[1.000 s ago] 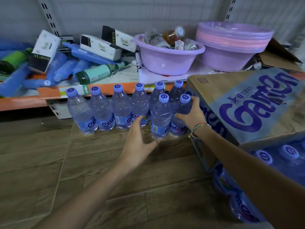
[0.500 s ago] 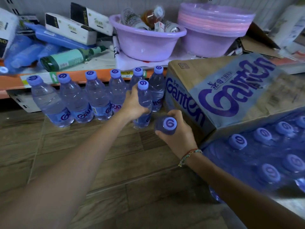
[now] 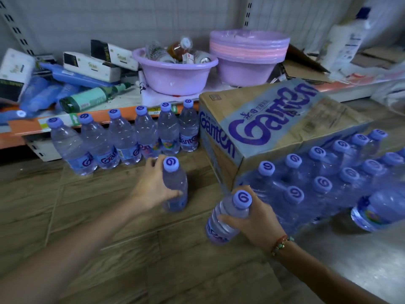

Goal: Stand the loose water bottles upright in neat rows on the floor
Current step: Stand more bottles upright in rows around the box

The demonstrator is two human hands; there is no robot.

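Head view, looking down at a wood-plank floor [image 3: 92, 216] in front of a low orange-edged shelf [image 3: 26, 130].

Row: six water bottles [image 3: 144, 134] stand upright side by side on the floor against the shelf edge, caps up, running from the left end to just beside the cardboard box [image 3: 258, 119]. Labels face forward on most.

Left hand [image 3: 153, 189]: fingers wrapped around the body of a single bottle [image 3: 175, 187], thumb on the near side. This bottle is upright, set apart in front of the row, near its right half. Its base is blurred; it looks to be on or just above the floor, cannot tell which.

Right hand [image 3: 256, 220]: closed around the shoulder of a second bottle [image 3: 223, 222], just under the cap. Bottle is tilted, cap toward the camera, base down and to the left, close to the floor. A beaded bracelet [image 3: 281, 244] sits on this wrist.

The two held bottles are near each other but not touching.

Right of the hands: a shrink-wrapped pack of bottles [image 3: 328, 178] sits on the floor, touching the front of the cardboard box, caps up. One more bottle [image 3: 377, 209] lies on its side at the pack's near right corner.

On the shelf: a purple basin [image 3: 175, 77] holding assorted small containers, a stack of purple basins [image 3: 247, 55] to its right, and white boxes [image 3: 92, 64] and blue packets at left.
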